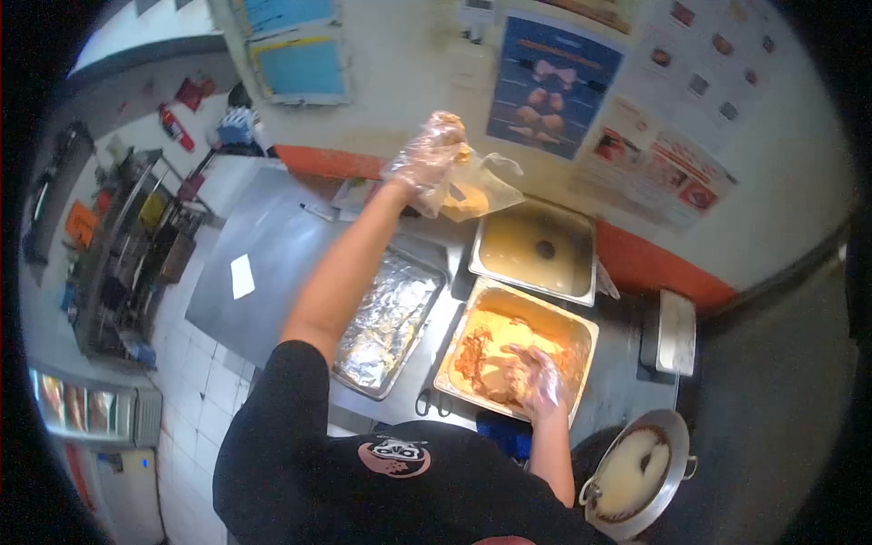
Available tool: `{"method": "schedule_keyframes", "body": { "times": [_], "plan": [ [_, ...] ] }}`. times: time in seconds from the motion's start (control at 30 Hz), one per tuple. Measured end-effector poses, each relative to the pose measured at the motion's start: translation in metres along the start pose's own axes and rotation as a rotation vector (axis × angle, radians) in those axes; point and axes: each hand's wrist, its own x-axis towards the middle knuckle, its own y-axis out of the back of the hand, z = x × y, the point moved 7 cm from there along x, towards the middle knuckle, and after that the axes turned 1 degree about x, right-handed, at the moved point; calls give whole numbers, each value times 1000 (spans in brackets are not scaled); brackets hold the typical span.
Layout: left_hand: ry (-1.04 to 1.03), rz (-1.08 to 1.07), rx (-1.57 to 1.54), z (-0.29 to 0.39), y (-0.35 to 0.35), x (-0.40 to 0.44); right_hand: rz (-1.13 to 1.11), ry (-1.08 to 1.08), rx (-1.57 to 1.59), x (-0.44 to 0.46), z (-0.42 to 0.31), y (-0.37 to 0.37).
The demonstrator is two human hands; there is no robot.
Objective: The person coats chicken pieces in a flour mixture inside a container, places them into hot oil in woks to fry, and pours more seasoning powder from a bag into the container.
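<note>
In a clear plastic glove, my left hand [434,150] is raised above the counter toward the wall, fingers closed on a clear plastic bag [477,198]. Orange-yellow contents show at the bag's bottom. My right hand [541,380], also gloved and dusted with coating, is low inside a metal pan of orange breading flour [495,324]. Its fingers are apart over the flour, and I make out nothing held in them. Darker reddish clumps lie in the flour to its left.
Behind the flour pan stands a pan of cloudy yellowish liquid [527,245]. A foil-lined tray [386,313] is at left, with scissors [431,402] near its front. A wok of pale liquid [631,472] stands at lower right, and a narrow metal container [674,331] beyond it.
</note>
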Motion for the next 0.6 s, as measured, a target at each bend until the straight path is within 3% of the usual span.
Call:
{"method": "schedule_keyframes", "body": {
  "times": [0.1, 0.2, 0.3, 0.47, 0.6],
  "plan": [
    [30, -112, 216, -47, -27, 19, 233, 177, -56, -18, -9, 16],
    [131, -187, 310, -85, -51, 29, 229, 102, -13, -37, -10, -1],
    [237, -167, 334, -118, -68, 29, -65, -2, 258, -5, -5, 55],
    [449, -13, 353, -155, -77, 8, 203, -10, -162, 6, -12, 78],
    [532, 47, 356, -166, -88, -13, 306, -51, -317, -9, -11, 107]
  ]
}}
